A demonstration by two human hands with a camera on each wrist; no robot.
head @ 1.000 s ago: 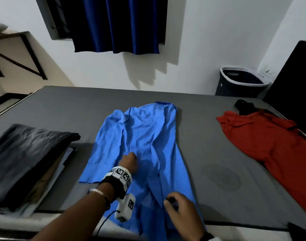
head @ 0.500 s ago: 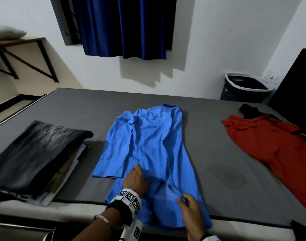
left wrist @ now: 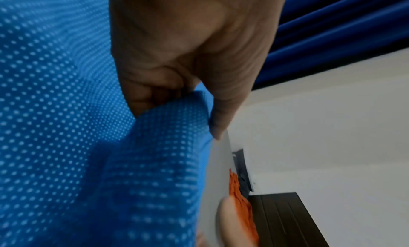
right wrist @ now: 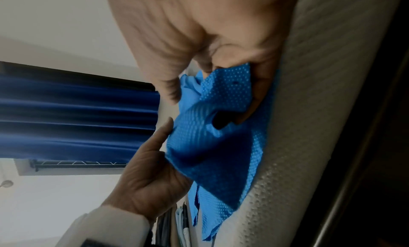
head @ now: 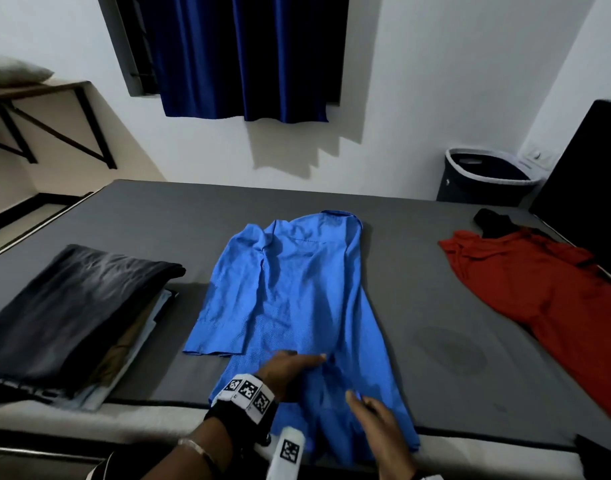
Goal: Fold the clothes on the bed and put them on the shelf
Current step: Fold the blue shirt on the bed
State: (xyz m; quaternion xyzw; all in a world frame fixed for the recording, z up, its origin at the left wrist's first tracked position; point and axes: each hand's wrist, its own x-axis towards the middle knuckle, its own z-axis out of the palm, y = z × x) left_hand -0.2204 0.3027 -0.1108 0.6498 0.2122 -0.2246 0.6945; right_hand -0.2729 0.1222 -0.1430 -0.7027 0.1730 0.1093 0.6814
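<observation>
Head view shows your left hand (head: 286, 374) low on the blue shirt (head: 290, 299), near its hem, with the forefinger stretched out toward the right. The left wrist view shows that hand (left wrist: 188, 55) with a fold of the dotted cloth (left wrist: 66, 128) pinched between the thumb and the curled fingers. Your right hand (head: 380, 434) sits just beside it at the hem, over the near edge of the bed (head: 435, 237); the right wrist view shows its fingers (right wrist: 261, 86) bunching a corner of the same fabric (right wrist: 212, 145), thumb on one side and fingers on the other, so both your hands pinch the shirt.

The shirt is a thin woven blue with a fine grid of pale dots. It lies lengthwise in the middle of the mattress, collar away from you, one sleeve folded flat along its left side, the surface softly creased. The mattress cover is smooth dark grey, with a pale textured band along the near side.

To your left rests a stack of folded clothes (head: 65, 317), a dark grey, faded piece on top. To your right a red garment (head: 539, 292) lies spread and rumpled, a small black piece (head: 491, 220) at its far end. Beyond the bed stand a round dark laundry basket (head: 487, 178) with a pale rim, a glossy blue curtain (head: 245, 57) in deep pleats, and a wall shelf (head: 37, 90) on black brackets at far left.
</observation>
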